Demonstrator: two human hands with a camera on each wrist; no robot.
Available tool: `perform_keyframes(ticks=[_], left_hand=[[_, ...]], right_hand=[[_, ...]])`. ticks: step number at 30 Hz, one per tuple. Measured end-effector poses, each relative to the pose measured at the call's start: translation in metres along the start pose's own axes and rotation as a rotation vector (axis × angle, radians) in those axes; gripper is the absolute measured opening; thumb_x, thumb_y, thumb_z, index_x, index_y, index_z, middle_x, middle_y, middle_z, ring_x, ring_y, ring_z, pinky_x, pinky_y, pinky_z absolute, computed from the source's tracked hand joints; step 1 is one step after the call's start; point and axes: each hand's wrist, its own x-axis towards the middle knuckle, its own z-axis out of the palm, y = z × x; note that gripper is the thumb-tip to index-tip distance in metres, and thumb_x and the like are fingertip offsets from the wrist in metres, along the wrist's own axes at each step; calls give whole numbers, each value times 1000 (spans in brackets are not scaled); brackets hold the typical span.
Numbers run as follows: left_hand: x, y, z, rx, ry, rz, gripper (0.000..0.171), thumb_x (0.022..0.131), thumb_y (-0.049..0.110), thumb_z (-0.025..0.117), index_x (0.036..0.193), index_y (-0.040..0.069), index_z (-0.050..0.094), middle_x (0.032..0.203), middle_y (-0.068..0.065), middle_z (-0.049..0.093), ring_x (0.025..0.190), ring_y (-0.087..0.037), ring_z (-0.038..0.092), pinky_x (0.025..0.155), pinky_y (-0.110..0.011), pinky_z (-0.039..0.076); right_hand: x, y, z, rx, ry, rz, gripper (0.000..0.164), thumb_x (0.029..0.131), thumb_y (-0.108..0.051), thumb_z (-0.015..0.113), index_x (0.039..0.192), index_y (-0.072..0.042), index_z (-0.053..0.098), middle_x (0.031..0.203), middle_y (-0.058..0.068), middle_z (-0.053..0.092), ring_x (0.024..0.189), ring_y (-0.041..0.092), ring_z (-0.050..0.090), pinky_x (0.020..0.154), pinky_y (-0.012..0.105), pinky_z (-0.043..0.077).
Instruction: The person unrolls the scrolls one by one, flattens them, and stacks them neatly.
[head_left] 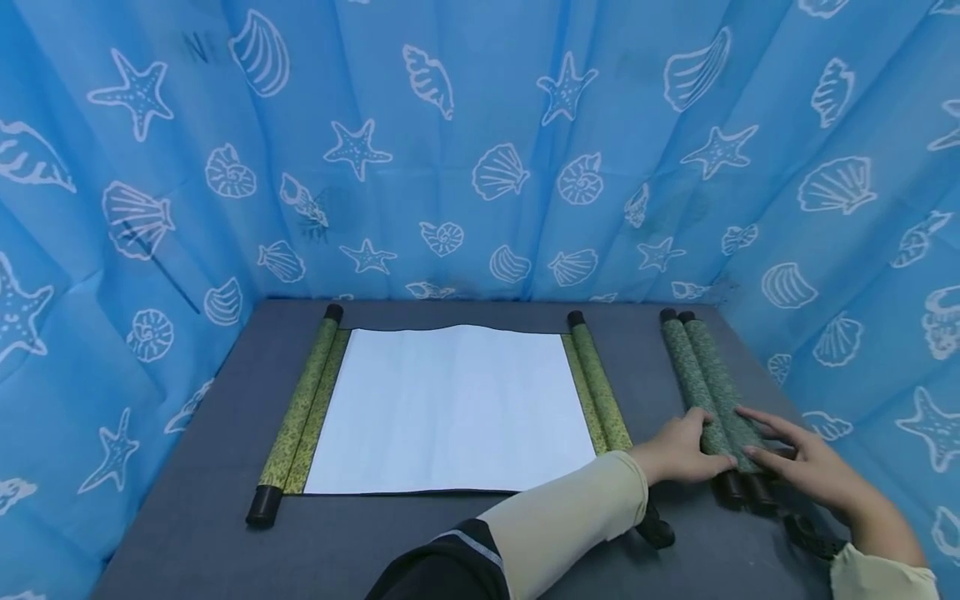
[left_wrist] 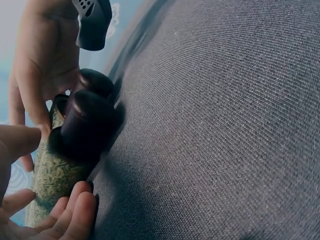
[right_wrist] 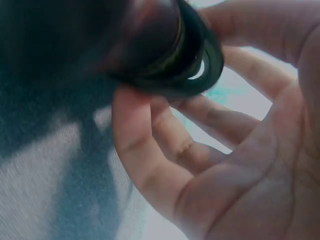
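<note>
Left hand (head_left: 677, 450) and right hand (head_left: 823, 477) gripped a twin-rolled, mottled-green, cloth-like scroll (head_left: 712, 367) on the right of the grey, fabric-covered tabletop (head_left: 337, 550).
Fingers curled about opposite rolls (head_left: 684, 358) near dark cylindrical end knobs (head_left: 729, 492), apparently keeping them paired; the long axis ran away from the person, far end slanting left.

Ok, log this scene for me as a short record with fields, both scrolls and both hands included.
Surface: grey cloth-covered table
Backdrop: blue curtain with white seashell and starfish prints
Open scroll: spread on the table, white centre, yellow-green rollers at its ends; near right end partly hidden by the left sleeve
Green scroll: rolled up as two side-by-side rolls with dark end knobs, right of the open scroll
Left hand: grips the green scroll's left side
Right hand: grips its right side
</note>
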Motion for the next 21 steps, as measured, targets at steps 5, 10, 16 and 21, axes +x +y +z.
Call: perform_keyframes(ticks=[5,10,16,21], left_hand=[[-1,-1,1,34,75,-8,69,97,45,76,156,35,41,148,10,55,134,-7,56,96,-31,56],[-5,-1,-5,-16,72,-23,83,95,39,81,163,30,34,155,8,52,137,-9,57,100,-31,56],[-14,1,-18,-60,7,-2,85,96,31,80,166,32,31,162,9,46,144,-10,52,105,-31,54],[-19,2,-22,-93,-28,16,84,96,29,80,165,35,32,163,12,44,144,-8,50,105,-32,54]], right_hand=[[-1,-7,2,121,-58,23,69,114,-22,51,172,-12,15,165,43,12,138,76,28,78,56,61],[-1,-10,7,145,-59,35,70,113,-23,54,171,-12,16,166,41,12,140,74,28,79,57,61],[-3,-12,11,170,-45,33,71,112,-24,55,171,-13,18,169,36,13,141,72,28,79,57,61],[-8,-10,12,216,-30,15,68,113,-21,54,172,-17,20,171,1,18,142,73,21,81,56,61]])
